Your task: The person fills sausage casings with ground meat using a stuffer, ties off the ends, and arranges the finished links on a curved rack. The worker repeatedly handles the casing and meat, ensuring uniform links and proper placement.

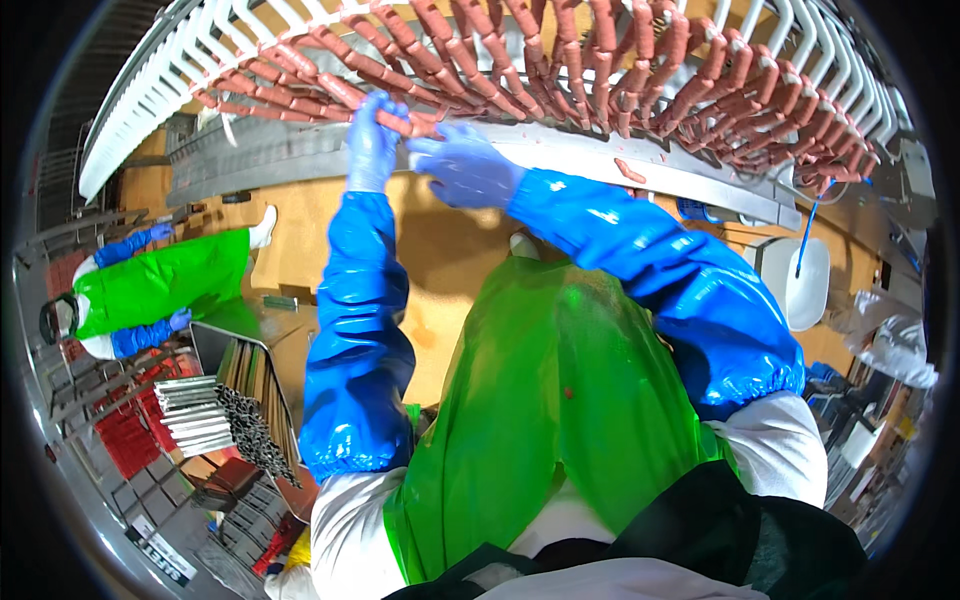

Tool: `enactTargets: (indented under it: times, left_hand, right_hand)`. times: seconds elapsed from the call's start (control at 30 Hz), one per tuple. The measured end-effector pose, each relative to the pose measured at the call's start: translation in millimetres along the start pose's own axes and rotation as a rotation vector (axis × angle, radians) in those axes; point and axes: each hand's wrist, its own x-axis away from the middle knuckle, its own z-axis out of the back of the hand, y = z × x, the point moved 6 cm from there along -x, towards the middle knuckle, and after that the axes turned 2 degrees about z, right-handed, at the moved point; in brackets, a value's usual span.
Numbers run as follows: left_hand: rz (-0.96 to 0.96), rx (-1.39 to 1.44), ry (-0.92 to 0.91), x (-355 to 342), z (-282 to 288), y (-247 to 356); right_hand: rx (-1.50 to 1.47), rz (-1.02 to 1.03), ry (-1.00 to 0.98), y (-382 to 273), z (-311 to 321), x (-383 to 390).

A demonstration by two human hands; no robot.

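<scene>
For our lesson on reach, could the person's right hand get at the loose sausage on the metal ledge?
Probably yes: nothing appears to block the way along the metal ledge from the right hand to the loose sausage.

The left hand [369,145], in a thin violet-blue glove, points to the far side, its fingers bent and closed in a grip near the tips. Its wrist is nearly straight, in line with the left forearm [362,290], which runs from near to far in a glossy blue sleeve cover. The right hand [465,166], gloved alike, is just to the right, fingers pointing left and loosely bent, its back turned up. The right forearm [640,250] slants from the near right toward the far left, the elbow bent and set well out to the right. White cloth [775,445] covers the upper arms.
</scene>
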Motion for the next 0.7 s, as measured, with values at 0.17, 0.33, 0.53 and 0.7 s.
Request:
enactTargets:
  times: [0.17, 0.33, 0.53, 0.7]
  left_hand:
    - [-0.153, -0.31, 0.278, 18.0, 62.8, 6.1]
    - [-0.387, -0.934, 0.611, 31.1, 81.4, 38.0]
    - [-0.327, -0.694, -0.196, 66.0, -94.1, -28.0]
    - [-0.374, -0.614, -0.397, 57.2, -182.3, -20.8]
  right_hand:
    - [-0.502, -0.403, -0.028, 65.8, 30.2, 77.4]
    - [-0.265, -0.495, 0.6, 141.9, 75.8, 40.0]
    - [-0.558, -0.926, 0.404, 185.9, 63.1, -17.1]
    - [-0.613, -0.725, 0.57, 171.3, 49.4, 41.8]
